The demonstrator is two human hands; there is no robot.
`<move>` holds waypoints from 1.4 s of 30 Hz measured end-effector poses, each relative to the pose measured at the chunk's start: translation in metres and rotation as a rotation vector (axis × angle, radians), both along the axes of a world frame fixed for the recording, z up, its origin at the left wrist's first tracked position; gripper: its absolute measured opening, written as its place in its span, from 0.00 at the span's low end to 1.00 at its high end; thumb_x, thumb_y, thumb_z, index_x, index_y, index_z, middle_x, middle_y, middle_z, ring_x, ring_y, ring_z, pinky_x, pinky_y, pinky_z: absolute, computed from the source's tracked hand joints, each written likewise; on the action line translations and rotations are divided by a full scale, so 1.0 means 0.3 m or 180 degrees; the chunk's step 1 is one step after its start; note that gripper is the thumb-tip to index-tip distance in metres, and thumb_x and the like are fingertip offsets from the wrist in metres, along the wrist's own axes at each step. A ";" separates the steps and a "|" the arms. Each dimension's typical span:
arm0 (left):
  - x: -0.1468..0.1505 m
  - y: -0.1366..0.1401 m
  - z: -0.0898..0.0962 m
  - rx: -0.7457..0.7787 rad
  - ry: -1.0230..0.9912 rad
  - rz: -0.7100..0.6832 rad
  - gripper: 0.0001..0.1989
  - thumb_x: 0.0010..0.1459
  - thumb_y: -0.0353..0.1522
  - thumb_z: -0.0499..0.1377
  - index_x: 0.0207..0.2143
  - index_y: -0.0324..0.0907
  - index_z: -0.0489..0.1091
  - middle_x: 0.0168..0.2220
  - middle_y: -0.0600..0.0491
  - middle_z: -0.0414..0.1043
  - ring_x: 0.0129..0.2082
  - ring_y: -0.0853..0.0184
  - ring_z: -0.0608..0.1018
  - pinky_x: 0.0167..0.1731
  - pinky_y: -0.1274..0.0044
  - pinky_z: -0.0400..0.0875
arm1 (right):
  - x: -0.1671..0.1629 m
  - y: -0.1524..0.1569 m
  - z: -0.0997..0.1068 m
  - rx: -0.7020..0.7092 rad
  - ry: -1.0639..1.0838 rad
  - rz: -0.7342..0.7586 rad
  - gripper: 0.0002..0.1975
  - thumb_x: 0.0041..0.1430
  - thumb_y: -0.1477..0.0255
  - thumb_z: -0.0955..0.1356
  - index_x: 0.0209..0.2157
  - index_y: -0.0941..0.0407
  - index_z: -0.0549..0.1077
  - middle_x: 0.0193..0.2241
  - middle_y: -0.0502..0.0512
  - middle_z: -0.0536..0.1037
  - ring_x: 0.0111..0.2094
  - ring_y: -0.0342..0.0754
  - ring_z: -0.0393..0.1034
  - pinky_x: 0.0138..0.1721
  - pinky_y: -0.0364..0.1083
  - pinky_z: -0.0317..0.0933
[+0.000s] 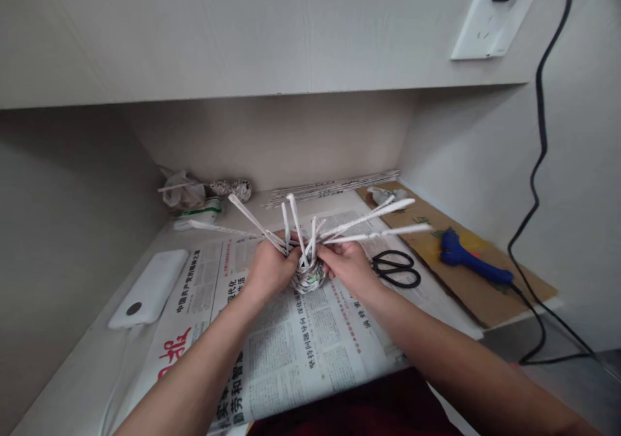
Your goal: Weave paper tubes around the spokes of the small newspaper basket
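Note:
A small woven newspaper basket (309, 279) stands between my two hands, with several rolled paper strips (297, 219) sticking up and out from its rim. My left hand (272, 264) is closed around the left side, its thumb at the rim by the strips. On the right side, my right hand (350, 264) pinches at the rim near the base of a strip that points right. Its fingertips are partly hidden behind the strips. Below the basket lies a spread newspaper (286, 345).
Black-handled scissors (396, 269) lie right of my right hand. A blue glue gun (473, 260) rests on cardboard (509, 300), its black cord (538, 164) rising to a wall socket (485, 28). A white power bank (150, 287) is at left; paper rolls (334, 189) lie at the back.

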State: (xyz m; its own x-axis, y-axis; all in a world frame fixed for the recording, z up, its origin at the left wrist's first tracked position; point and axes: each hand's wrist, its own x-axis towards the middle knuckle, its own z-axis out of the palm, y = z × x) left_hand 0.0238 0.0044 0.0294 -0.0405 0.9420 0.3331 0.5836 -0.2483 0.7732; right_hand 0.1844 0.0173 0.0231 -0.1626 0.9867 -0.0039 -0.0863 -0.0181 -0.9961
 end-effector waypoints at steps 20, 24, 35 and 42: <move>-0.036 0.022 0.035 -0.0023 -0.0255 0.0770 0.09 0.47 0.32 0.62 0.32 0.39 0.78 0.28 0.51 0.80 0.29 0.62 0.79 0.30 0.77 0.69 | -0.098 0.041 -0.006 0.1247 -0.0855 0.0139 0.19 0.51 0.78 0.64 0.44 0.55 0.76 0.38 0.52 0.80 0.36 0.45 0.74 0.42 0.45 0.67; -0.040 0.016 0.047 0.0020 -0.0009 0.0896 0.07 0.47 0.31 0.61 0.30 0.41 0.77 0.28 0.53 0.80 0.30 0.63 0.80 0.31 0.78 0.68 | -0.102 0.003 0.024 0.1733 -0.1558 -0.0004 0.21 0.48 0.78 0.64 0.44 0.55 0.76 0.38 0.53 0.79 0.36 0.47 0.71 0.40 0.45 0.65; -0.032 0.012 0.061 -0.0057 0.0116 0.0986 0.07 0.45 0.27 0.60 0.29 0.42 0.76 0.28 0.54 0.80 0.31 0.63 0.80 0.33 0.77 0.69 | -0.122 0.020 0.037 0.1890 -0.1842 -0.0281 0.08 0.55 0.66 0.67 0.31 0.54 0.76 0.27 0.51 0.76 0.29 0.45 0.68 0.31 0.43 0.59; -0.021 0.019 0.028 0.0032 0.0008 0.0934 0.05 0.47 0.30 0.60 0.29 0.42 0.75 0.27 0.54 0.79 0.29 0.65 0.79 0.32 0.77 0.69 | -0.113 0.026 0.010 0.1776 -0.1547 -0.0536 0.07 0.51 0.73 0.66 0.35 0.53 0.71 0.29 0.48 0.77 0.30 0.45 0.71 0.33 0.42 0.61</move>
State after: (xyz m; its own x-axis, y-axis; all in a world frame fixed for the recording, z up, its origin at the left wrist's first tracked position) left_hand 0.0175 0.0102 0.0378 -0.3101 0.8868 0.3427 0.6334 -0.0761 0.7701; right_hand 0.1507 0.0250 0.0260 -0.1171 0.8746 0.4704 0.4078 0.4742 -0.7803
